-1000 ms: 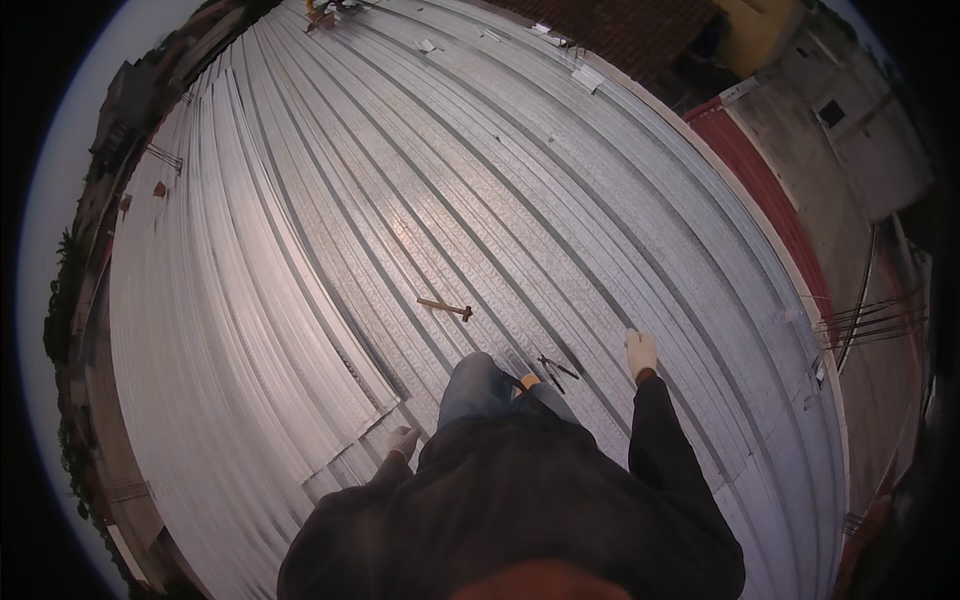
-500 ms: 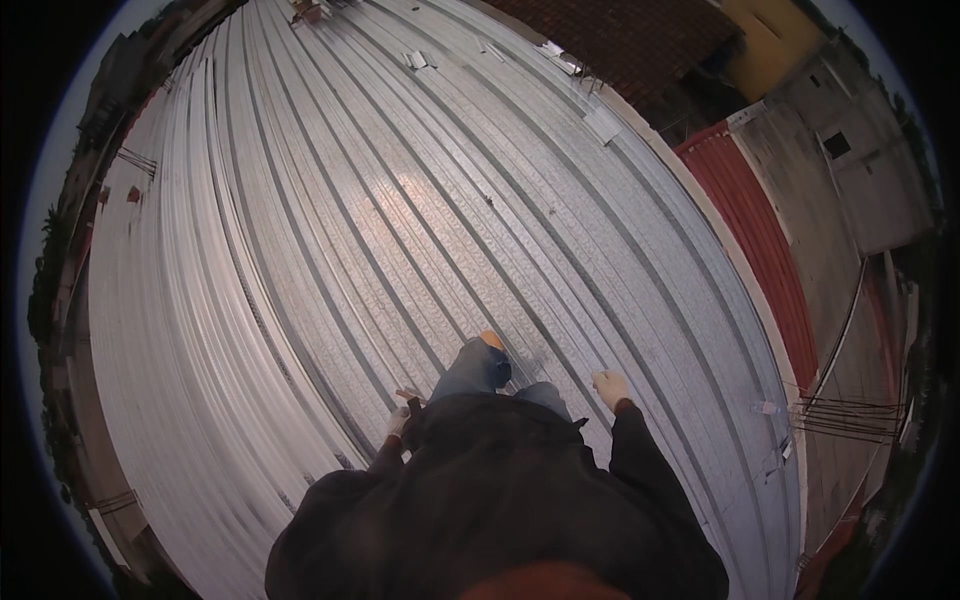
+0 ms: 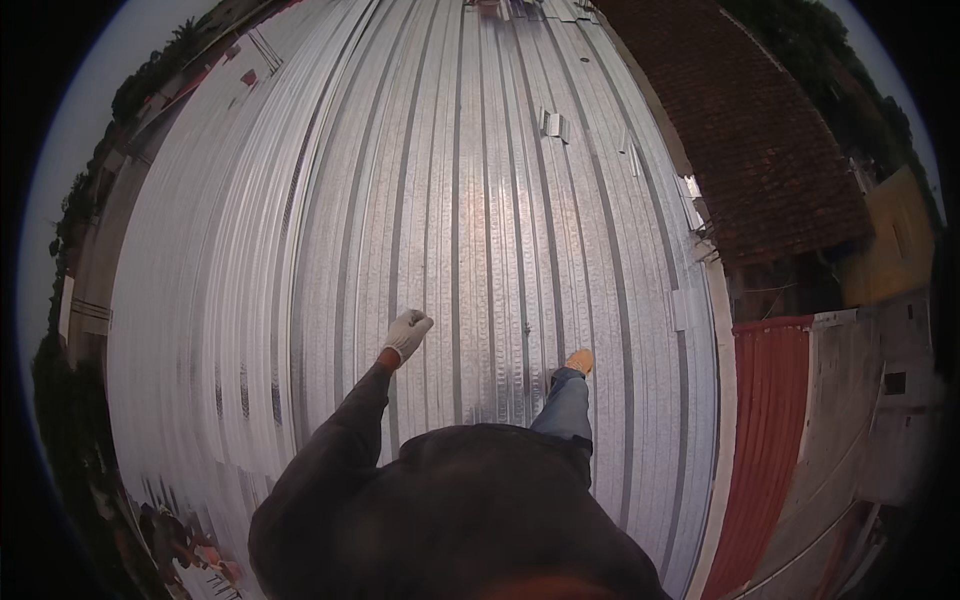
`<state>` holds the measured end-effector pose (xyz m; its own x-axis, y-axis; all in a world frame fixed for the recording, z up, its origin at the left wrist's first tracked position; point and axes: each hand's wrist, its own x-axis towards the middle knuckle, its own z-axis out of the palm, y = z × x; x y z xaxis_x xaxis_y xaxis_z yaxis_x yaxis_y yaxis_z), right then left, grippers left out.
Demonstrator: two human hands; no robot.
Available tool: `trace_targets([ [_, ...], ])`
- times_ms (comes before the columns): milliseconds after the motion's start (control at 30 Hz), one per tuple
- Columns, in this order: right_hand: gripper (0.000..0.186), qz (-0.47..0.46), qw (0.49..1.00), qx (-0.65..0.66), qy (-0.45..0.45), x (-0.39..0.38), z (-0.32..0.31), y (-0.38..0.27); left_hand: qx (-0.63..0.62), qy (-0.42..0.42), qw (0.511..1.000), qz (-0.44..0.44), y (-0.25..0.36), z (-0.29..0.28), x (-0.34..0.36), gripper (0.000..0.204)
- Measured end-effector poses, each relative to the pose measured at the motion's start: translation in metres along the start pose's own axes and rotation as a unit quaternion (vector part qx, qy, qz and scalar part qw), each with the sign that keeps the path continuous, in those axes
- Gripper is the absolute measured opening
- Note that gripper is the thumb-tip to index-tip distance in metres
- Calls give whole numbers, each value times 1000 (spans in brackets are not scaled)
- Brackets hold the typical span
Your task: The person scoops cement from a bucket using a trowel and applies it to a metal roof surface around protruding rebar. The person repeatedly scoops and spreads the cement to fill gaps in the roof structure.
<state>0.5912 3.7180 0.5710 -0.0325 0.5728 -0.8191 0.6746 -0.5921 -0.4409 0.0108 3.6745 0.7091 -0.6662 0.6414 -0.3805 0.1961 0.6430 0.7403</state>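
My left hand [image 3: 407,333], in a white glove, swings out ahead of me over the ribbed metal roof [image 3: 300,250]. Its fingers are curled into a loose fist, holding nothing and touching nothing. To walk this well, I judge I should plant each step flat on the sheet, with that arm out for balance. Right of the hand, my tan shoe [image 3: 579,361] is down on the roof, blue trouser leg behind it. My right hand is out of view, so I cannot tell its state. Farther right lies a red roof [image 3: 765,420].
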Motion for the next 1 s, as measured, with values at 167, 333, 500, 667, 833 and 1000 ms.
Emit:
trace_targets([
  [167, 64, -81, 975, -151, -139, 137, -106, -179, -54, 105, 977, -178, 11, 148, -60, 48],
  [333, 64, -150, 920, -292, -215, 236, -159, -358, -135, 135, 933, -306, 54, 268, -139, 51],
  [500, 64, -172, 885, -352, -252, 321, -198, -468, -149, 239, 836, -471, 80, 386, -165, 50],
  [667, 64, -158, 886, -366, -236, 409, -258, -546, -166, 170, 835, -496, 133, 437, -51, 50],
  [833, 64, -106, 905, -372, -177, 499, -358, -588, -217, 195, 881, -374, 232, 397, 78, 54],
  [1000, 65, -69, 938, -315, -130, 614, -474, -610, -195, 197, 908, -314, 308, 343, 180, 50],
])
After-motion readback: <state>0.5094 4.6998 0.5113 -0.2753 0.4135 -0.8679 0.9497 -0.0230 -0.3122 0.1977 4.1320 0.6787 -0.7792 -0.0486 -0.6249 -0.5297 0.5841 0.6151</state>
